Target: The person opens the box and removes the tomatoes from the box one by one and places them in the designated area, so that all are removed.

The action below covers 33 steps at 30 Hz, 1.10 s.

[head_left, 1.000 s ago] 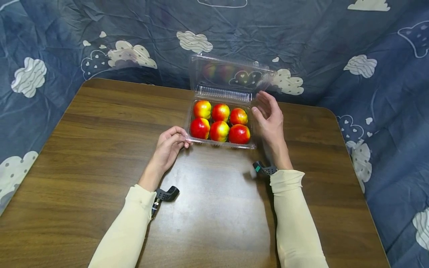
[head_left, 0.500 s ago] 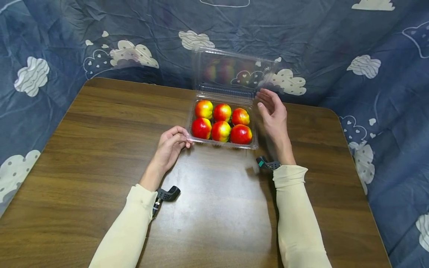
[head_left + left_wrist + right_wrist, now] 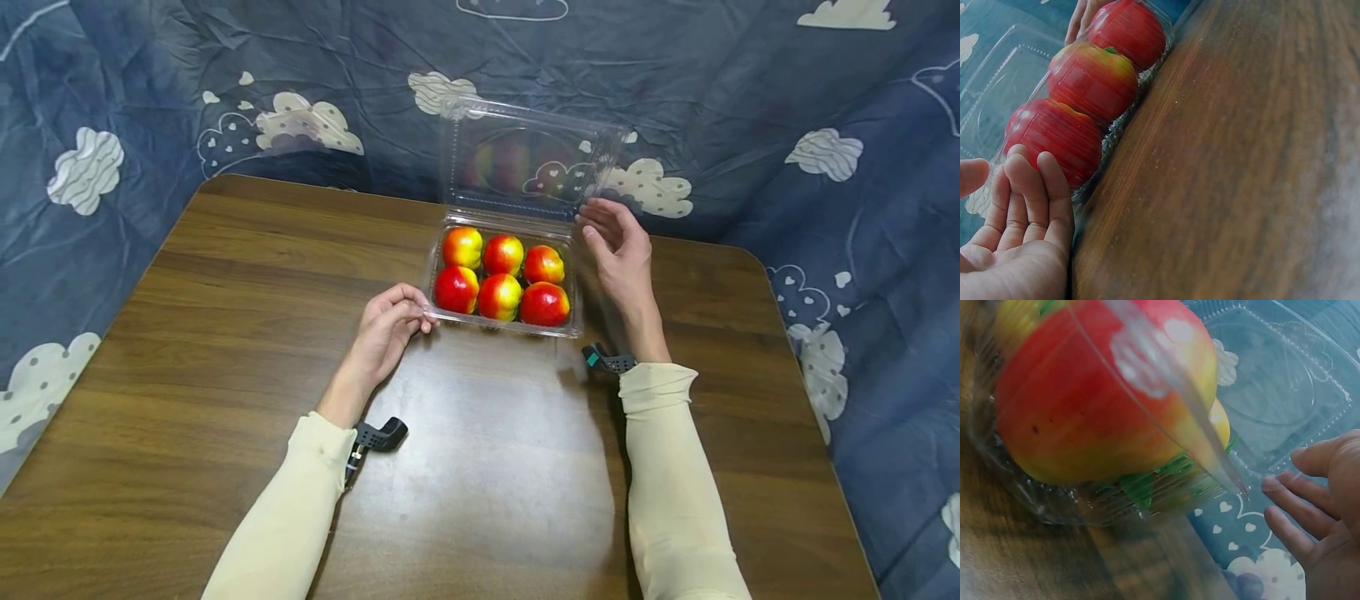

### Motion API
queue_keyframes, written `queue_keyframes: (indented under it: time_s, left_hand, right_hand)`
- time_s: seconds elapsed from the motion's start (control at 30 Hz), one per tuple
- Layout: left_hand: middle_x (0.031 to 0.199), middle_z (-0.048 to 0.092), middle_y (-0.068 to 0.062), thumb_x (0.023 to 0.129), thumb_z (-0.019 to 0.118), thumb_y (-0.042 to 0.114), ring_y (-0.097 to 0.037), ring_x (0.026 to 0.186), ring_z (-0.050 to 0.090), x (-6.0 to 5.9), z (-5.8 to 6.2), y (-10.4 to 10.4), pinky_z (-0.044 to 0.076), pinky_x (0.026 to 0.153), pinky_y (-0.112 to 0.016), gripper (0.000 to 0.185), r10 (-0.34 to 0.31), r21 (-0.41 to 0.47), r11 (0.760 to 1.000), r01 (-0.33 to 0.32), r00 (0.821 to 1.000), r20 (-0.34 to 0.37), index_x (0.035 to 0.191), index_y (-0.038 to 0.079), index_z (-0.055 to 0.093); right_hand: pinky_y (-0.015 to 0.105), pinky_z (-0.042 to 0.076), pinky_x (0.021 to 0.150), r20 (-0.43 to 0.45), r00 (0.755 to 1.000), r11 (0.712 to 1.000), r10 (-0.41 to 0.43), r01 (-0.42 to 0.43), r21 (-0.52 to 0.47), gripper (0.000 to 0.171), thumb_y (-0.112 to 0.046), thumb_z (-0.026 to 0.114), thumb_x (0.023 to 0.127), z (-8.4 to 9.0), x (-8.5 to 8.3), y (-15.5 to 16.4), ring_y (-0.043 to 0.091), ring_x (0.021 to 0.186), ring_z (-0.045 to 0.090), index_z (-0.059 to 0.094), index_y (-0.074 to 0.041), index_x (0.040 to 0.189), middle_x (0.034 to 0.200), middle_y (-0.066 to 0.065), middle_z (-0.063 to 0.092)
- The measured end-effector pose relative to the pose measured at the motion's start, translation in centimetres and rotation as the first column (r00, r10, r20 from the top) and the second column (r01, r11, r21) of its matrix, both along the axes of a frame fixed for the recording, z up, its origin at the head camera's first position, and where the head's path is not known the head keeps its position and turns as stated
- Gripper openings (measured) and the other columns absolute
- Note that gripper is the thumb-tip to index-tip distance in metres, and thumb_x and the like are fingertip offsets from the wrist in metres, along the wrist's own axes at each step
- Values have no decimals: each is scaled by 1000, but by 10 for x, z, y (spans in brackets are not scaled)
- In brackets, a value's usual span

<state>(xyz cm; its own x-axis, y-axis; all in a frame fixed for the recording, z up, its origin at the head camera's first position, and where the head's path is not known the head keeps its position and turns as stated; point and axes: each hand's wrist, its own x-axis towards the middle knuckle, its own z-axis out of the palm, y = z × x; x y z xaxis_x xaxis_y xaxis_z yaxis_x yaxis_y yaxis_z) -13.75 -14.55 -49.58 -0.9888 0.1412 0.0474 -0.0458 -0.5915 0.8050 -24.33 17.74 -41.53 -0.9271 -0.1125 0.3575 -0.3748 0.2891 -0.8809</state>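
A clear plastic clamshell box (image 3: 503,324) sits near the table's back edge, holding two rows of red-and-yellow apple-like fruits (image 3: 498,297). Its see-through lid (image 3: 517,158) stands raised behind the fruits. At the front left corner is my left hand (image 3: 384,327); in the left wrist view its fingertips touch the box's side beside a red fruit (image 3: 1054,140), with the thumb apart. My right hand (image 3: 624,254) is by the right end of the hinge, fingers loosely bent. In the right wrist view those fingers (image 3: 1297,512) are near the lid, holding nothing.
The box rests on a brown wooden table (image 3: 225,333). A blue cloth with white clouds (image 3: 315,50) hangs close behind the table and along its sides. Black camera mounts (image 3: 382,434) are strapped to both wrists.
The lid has swung further up and back. My right hand has shifted slightly right and back along the lid's side. My left hand keeps its place at the corner.
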Motion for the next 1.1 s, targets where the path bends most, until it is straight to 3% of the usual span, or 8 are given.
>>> queue_keyframes:
  time_s: [0.4,0.63,0.8,1.1]
  left_hand:
    - [79,61,-12,88,42,-10,-28,69,63,0,0,1,50,63,-27,12,7,-3,1000,-7,1000,20,89,-6,54]
    - [80,60,-12,88,42,-11,-26,69,63,-1,0,1,50,63,-27,12,3,-2,1000,-2,1000,26,89,-7,53]
    - [80,60,-12,88,42,-10,-25,69,62,-1,1,0,50,63,-26,13,3,1,1000,-3,1000,19,88,-5,54]
    - [74,65,-10,85,42,-10,-21,65,58,0,0,-2,49,61,-24,17,-4,-15,1000,4,1000,0,79,0,55]
  right_hand:
    - [36,48,104,4,999,999,-36,36,36,42,-4,65,93,-2,-8,1,37,119,60,55,-3,134,131,22,61]
    - [24,51,98,20,995,994,-100,99,55,39,-5,66,93,-8,-14,2,26,109,64,59,-9,131,123,19,64]
    - [19,51,83,-10,990,988,-143,144,58,33,-4,66,92,-11,-16,0,25,98,63,61,-4,125,111,21,65]
    - [20,51,80,-20,989,987,-147,148,55,33,-4,65,93,-17,-16,-3,29,93,60,60,3,125,108,25,64]
